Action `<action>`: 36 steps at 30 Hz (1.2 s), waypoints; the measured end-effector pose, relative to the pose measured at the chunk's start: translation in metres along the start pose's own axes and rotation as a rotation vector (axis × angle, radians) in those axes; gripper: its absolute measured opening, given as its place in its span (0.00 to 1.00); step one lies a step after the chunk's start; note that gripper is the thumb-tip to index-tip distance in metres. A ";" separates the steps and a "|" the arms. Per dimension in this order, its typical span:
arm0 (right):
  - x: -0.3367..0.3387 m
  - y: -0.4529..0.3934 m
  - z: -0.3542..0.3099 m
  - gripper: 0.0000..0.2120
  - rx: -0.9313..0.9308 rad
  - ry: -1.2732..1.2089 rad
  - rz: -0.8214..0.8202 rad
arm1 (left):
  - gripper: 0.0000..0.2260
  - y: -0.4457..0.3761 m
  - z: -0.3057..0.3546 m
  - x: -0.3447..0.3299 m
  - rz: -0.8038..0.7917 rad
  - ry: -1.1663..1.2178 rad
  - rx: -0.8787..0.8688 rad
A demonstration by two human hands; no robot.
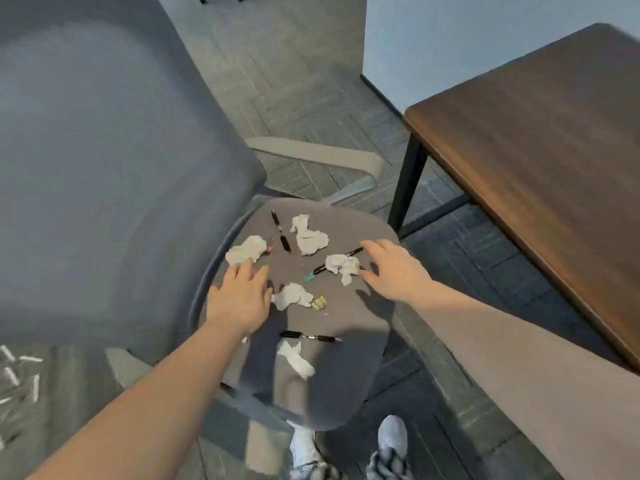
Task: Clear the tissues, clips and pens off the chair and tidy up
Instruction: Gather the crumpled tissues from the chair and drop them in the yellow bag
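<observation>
On the chair seat, our left hand and right hand hover spread and empty; we should bunch each crumpled tissue, starting with the one at nine o'clock, before the pens

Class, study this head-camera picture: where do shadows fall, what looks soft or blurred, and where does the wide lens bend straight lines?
Head view: the hands and forearms cast soft shadows across the chair seat; the chair back close to the lens is blurred; the whole frame is slightly soft; the wooden table edges bow and splay toward the frame's right side.
</observation>
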State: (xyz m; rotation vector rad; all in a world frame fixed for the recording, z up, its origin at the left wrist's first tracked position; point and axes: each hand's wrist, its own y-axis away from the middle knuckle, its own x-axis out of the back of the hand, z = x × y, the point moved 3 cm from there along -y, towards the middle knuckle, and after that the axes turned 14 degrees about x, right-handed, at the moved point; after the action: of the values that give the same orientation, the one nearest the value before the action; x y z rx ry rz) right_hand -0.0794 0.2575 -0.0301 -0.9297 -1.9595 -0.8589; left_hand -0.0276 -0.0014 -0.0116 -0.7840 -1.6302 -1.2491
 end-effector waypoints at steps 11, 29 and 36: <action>-0.111 -0.083 -0.004 0.26 -0.112 0.062 -0.040 | 0.19 -0.058 -0.064 -0.124 -0.288 0.044 0.173; -0.102 -0.141 0.007 0.07 -0.258 -0.078 0.304 | 0.17 -0.107 -0.017 -0.116 -0.165 0.356 -0.053; -0.111 -0.182 -0.019 0.12 -0.111 -0.077 0.203 | 0.20 -0.116 0.010 -0.142 -0.160 0.184 -0.255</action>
State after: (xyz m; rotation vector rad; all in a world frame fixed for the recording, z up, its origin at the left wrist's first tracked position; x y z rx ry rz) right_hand -0.1773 0.1173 -0.1594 -1.2198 -1.8576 -0.8316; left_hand -0.0780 -0.0188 -0.1872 -0.6779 -1.4242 -1.6171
